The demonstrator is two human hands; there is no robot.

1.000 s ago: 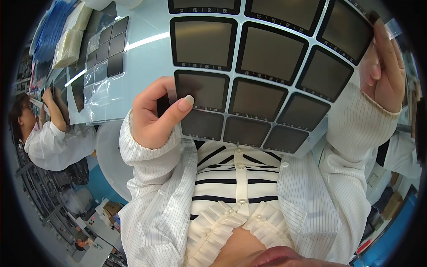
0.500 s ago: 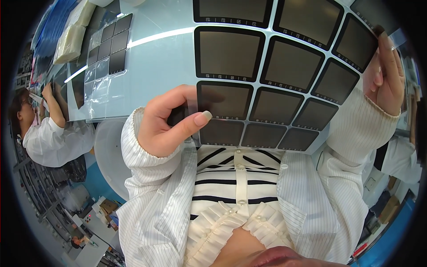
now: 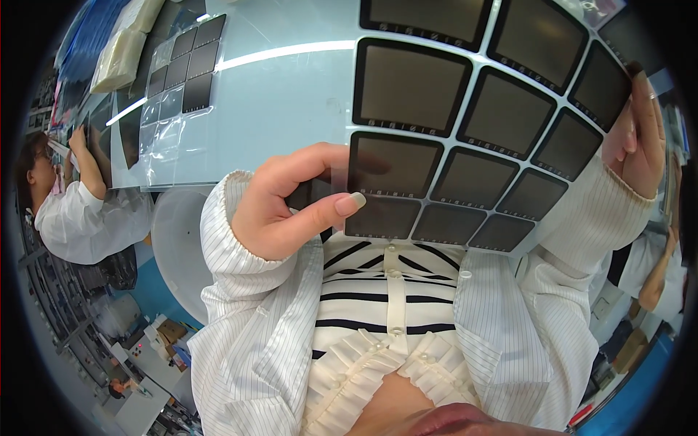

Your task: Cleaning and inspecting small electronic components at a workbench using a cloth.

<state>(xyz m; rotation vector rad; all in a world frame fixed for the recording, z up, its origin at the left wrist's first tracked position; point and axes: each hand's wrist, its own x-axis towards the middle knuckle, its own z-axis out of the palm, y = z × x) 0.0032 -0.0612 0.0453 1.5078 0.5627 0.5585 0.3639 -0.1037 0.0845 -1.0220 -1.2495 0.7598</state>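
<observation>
A clear sheet carrying rows of dark rectangular panels is held up and tilted before my chest. My left hand grips its lower left edge, thumb in front and fingers behind the sheet. At the far right edge is my right hand, its fingers bent against the sheet's side and partly hidden behind it. Some of the sheet's top runs out of view.
On the pale table lies another clear sheet with several dark panels. Stacked cream packs and blue sheets stand at the far left. A co-worker sits left, and a white round tub is below the table edge.
The sheet and my left hand have shifted to the right. My right hand stays at the sheet's right edge. More of another person's arm shows at the far right.
</observation>
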